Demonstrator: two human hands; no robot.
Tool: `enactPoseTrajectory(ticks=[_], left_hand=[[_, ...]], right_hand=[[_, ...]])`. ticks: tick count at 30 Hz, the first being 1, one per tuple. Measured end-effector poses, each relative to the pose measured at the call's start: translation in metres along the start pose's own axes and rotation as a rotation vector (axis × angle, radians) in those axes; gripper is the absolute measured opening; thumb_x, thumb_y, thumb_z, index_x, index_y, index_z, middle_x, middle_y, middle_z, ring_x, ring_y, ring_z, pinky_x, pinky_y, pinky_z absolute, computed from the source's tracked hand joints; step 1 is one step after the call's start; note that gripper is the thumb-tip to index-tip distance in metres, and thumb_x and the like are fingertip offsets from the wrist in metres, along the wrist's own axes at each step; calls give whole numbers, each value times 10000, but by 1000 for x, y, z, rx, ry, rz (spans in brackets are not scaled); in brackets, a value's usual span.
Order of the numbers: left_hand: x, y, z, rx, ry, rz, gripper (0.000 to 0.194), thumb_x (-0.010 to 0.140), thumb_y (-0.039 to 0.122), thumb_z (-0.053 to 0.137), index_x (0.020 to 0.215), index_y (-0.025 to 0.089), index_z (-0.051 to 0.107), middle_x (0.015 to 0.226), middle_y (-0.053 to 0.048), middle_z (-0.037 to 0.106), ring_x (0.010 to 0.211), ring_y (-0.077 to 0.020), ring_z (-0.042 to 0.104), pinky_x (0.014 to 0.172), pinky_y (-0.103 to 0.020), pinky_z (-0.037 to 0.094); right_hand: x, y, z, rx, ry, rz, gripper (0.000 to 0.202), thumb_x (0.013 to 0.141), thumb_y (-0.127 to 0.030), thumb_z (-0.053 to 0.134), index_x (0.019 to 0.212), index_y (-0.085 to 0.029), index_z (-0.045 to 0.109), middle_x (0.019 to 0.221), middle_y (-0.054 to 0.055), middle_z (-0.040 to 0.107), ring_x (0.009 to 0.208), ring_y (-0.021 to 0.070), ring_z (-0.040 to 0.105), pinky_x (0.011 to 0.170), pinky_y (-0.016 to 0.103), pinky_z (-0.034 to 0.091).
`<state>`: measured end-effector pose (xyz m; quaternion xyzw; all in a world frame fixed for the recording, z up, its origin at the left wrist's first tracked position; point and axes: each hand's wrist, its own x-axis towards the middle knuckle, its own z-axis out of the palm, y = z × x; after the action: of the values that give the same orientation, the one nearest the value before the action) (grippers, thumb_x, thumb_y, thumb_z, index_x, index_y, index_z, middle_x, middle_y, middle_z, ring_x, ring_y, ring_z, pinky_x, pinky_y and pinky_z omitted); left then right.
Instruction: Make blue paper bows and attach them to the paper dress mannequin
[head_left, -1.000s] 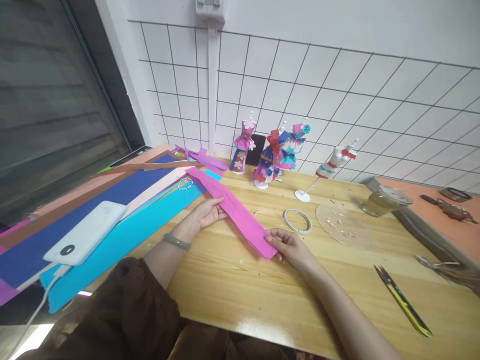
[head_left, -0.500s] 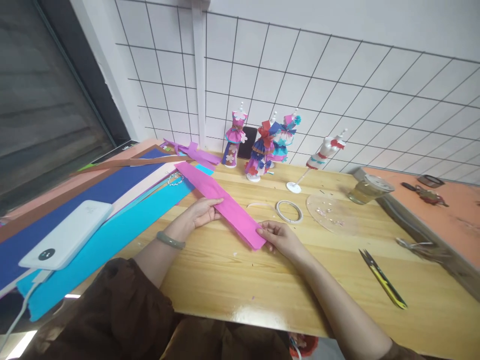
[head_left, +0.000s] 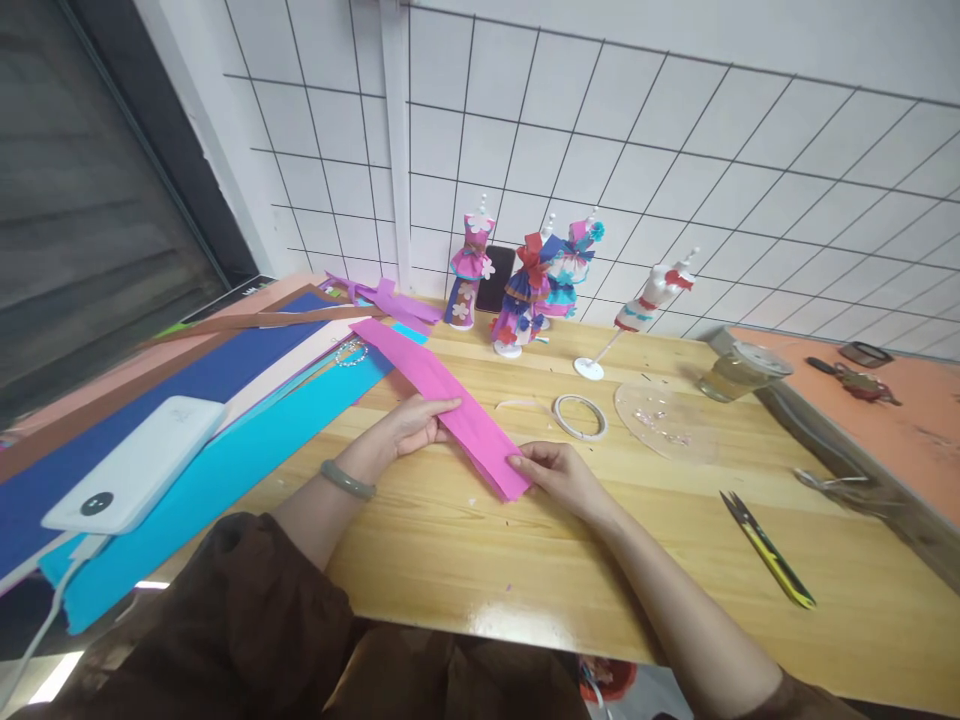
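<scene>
A long folded strip of pink crepe paper runs slantwise over the wooden table in front of me. My left hand pinches its left edge around the middle, thumb on top. At the near end, my right hand grips the right edge between thumb and fingers. The far end of the strip lies over the coloured paper sheets. Just right of the strip is a roll of narrow white tape. Yellow-handled thread snips lie farther right.
Small dress forms in paper dresses stand by the wall, with a barer form leaning to their right. A white power bank rests on blue sheets at left. At right are a lidded cup and a round clear sheet with small pieces.
Both hands keep their hold on the pink strip. My left hand sits slightly farther right, and the view has shifted a little.
</scene>
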<state>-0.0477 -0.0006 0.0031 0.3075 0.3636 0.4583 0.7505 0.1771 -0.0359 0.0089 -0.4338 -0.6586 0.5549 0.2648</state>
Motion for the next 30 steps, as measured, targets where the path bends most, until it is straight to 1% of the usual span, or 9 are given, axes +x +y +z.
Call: enactPoseTrajectory(ticks=[2,6,8,10,14,18,23,27,30], left_hand=[[0,-1,1,-10,-33,4,147,727,147,572,860,84,576,863,-122,647,787,-201,618,795,-414,474],[2,0,-1,-113,-65,30,151,738,153,558,868,85,587,925,-138,635,852,-204,606,845,-381,452],[4,2,-3,-169,-40,46,156,745,152,542,870,74,594,961,-150,626,892,-208,593,865,-359,442],[6,4,-5,-199,15,50,160,747,148,529,860,61,602,961,-153,627,908,-213,587,865,-346,443],[9,4,-8,-201,97,46,160,734,118,530,851,47,613,889,-138,648,852,-200,604,849,-322,453],[12,1,-9,-200,130,56,143,718,89,536,835,48,606,836,-131,657,799,-189,618,838,-312,457],[12,2,-10,-243,115,83,130,735,120,518,847,79,570,854,-141,652,845,-225,613,838,-378,451],[9,7,-11,-254,100,84,195,770,171,466,894,53,561,923,-182,632,904,-250,593,851,-402,441],[9,8,-13,-269,84,71,222,779,195,460,918,56,563,923,-171,635,906,-238,593,845,-382,448]], right_hand=[[0,1,1,-26,-8,-3,336,718,-442,555,667,-114,610,526,-23,494,474,62,391,462,201,293],[-2,1,3,-26,-41,-4,334,725,-445,545,679,-121,613,534,-24,494,479,65,384,465,203,283],[-4,0,5,-26,-64,-2,336,724,-449,545,680,-122,610,538,-24,497,480,64,387,465,201,286],[-5,0,6,-32,-83,9,341,720,-456,548,671,-123,602,527,-28,487,472,61,385,455,197,283],[-5,0,9,-44,-107,30,339,695,-466,570,692,-128,600,545,-24,504,472,65,407,453,197,307],[-3,5,10,-50,-94,47,320,658,-445,612,719,-131,603,564,-18,524,458,63,417,441,196,320],[-2,8,8,-62,-84,35,289,668,-409,610,732,-127,604,574,-12,527,468,65,425,446,196,322],[-3,3,3,-98,-15,25,281,676,-390,604,767,-125,615,618,-1,557,520,77,453,485,202,332],[-3,1,-2,-93,33,36,287,676,-385,603,788,-121,614,645,6,572,534,81,462,501,206,337]])
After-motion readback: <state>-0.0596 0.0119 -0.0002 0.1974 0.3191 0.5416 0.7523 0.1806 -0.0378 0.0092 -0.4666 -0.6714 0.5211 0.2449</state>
